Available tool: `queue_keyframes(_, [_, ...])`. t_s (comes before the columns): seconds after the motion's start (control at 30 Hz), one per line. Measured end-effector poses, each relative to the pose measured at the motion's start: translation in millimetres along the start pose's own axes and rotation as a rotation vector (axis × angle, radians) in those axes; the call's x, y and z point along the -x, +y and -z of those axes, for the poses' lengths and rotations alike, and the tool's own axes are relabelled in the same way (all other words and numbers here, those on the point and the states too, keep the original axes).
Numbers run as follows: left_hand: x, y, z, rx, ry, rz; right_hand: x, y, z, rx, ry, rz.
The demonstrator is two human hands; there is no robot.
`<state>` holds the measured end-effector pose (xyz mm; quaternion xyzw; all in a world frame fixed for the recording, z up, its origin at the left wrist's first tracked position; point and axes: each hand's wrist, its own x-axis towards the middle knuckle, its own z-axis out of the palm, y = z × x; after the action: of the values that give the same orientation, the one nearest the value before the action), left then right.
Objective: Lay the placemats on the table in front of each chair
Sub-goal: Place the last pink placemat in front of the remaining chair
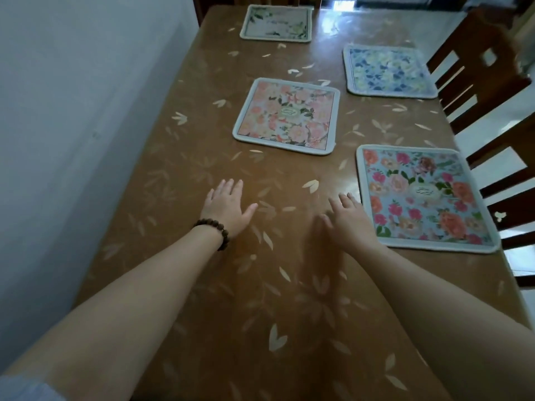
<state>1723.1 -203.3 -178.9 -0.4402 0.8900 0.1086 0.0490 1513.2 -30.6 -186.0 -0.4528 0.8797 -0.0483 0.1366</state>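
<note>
Several square floral placemats lie flat on the brown leaf-patterned table [202, 285]. A pink-and-orange placemat [286, 115] sits in the middle. A light-blue placemat with red and pink flowers [422, 198] lies at the near right, a blue-and-yellow placemat [389, 71] at the far right, and a pale green-and-cream placemat [276, 23] at the far end. My left hand [227, 208], with a bead bracelet on its wrist, is spread over bare table. My right hand [351, 219] is spread too, its fingers just left of the light-blue placemat's edge. Neither hand holds anything.
A white wall [72, 111] runs along the table's left side. Dark wooden chairs [474, 73] stand along the right side, the nearer chair [509, 198] beside the light-blue placemat. A pale tiled floor shows beyond the chairs.
</note>
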Motion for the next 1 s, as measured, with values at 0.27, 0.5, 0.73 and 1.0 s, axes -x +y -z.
queue_keyframes(0.27, [-115,21,-11,-0.018,0.047,-0.059,-126,-7,-7,0.002,0.088,0.059])
queue_keyframes(0.5, [-192,18,-18,-0.046,0.027,-0.104,-202,-7,-7,0.138,0.033,0.129])
queue_keyframes(0.73, [-211,10,-21,-0.16,0.197,-0.242,-206,-13,3,0.482,0.069,0.223])
queue_keyframes(1.0, [-219,11,-13,-0.232,0.277,-0.334,-202,-16,24,0.534,0.163,0.343])
